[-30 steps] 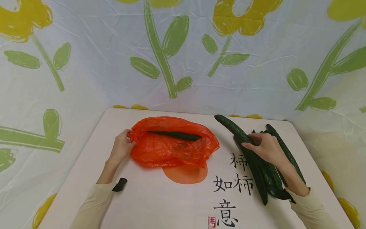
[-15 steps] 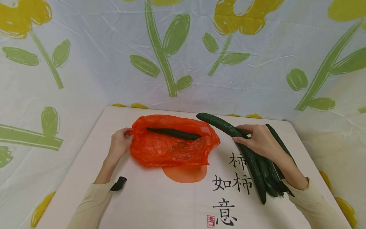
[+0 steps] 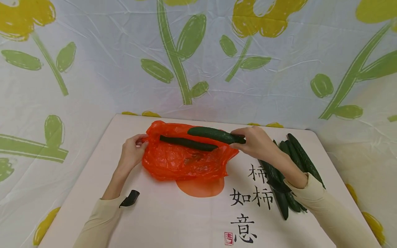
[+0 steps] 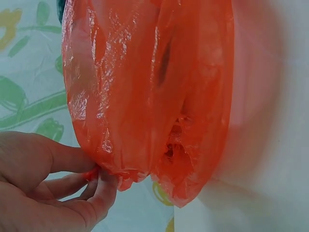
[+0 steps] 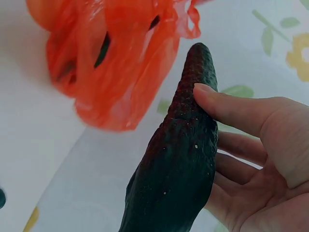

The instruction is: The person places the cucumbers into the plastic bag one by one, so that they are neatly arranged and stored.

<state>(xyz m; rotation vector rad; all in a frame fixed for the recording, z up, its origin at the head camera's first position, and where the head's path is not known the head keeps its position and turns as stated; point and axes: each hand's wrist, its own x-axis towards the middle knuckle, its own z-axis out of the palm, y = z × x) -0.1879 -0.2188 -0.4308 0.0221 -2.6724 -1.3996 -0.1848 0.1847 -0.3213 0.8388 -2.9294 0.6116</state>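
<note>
A red plastic bag (image 3: 167, 162) lies on the table with its mouth spread upward, and one dark green cucumber (image 3: 189, 143) rests inside it. My left hand (image 3: 131, 151) pinches the bag's left end between thumb and fingers; the left wrist view shows the gathered film (image 4: 130, 176) at those fingertips. In my right hand (image 3: 255, 143) is a second cucumber (image 3: 214, 133), gripped near its right end. It points left and overlaps the far side of the bag's opening in the head view. The right wrist view shows the thumb (image 5: 207, 94) along this cucumber's side.
Several more cucumbers (image 3: 305, 160) lie side by side on the right of the table, partly hidden by my right forearm. Black characters and an orange round print mark the pale tabletop (image 3: 173, 220). A flower-patterned sheet (image 3: 124, 69) hangs behind and at the sides.
My right hand has lifted a cucumber off the group at the right and carried it left to the bag's opening. My left hand stays at the bag's left end; the bag mouth has widened slightly.
</note>
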